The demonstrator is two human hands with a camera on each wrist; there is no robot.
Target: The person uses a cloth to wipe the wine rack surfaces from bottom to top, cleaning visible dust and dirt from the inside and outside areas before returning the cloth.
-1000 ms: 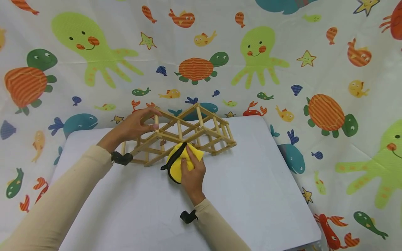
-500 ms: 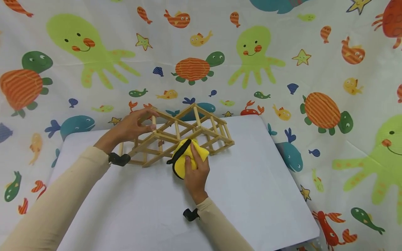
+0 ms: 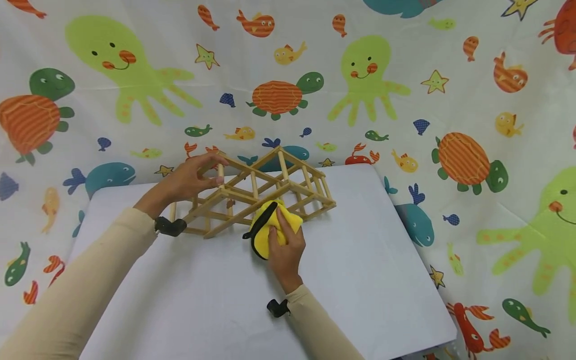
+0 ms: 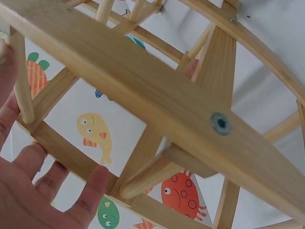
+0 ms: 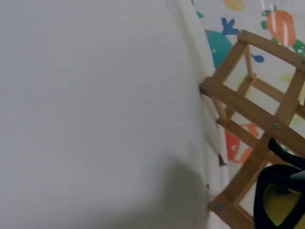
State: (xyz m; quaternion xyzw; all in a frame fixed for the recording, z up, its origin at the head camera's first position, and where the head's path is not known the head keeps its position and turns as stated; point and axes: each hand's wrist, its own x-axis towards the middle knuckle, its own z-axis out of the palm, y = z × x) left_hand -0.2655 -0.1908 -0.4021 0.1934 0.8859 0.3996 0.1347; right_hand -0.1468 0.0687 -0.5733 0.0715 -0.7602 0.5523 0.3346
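Observation:
A wooden lattice rack (image 3: pixel 247 210) with crossing slats and round dowels stands at the back of the white table. My left hand (image 3: pixel 182 180) grips its upper left corner, thumb and fingers about a dowel. In the left wrist view the fingers of the left hand (image 4: pixel 33 186) lie along a slat, and a screw head shows in the nearest slat (image 4: pixel 143 86). My right hand (image 3: pixel 288 250) pinches a bunched yellow cloth (image 3: pixel 265 241) with black edging, held against the rack's front middle. The right wrist view has the cloth (image 5: pixel 281 205) over the slats; the hand is outside that view.
The white table (image 3: pixel 360 280) extends forward and to the right of the rack. Behind it hangs a curtain (image 3: pixel 297 55) printed with sea animals. Each wrist wears a small black camera (image 3: pixel 171 226).
The right hand and cloth have shifted a little to the right along the rack's front. My left hand keeps its grip at the same corner, and the rack stays in place.

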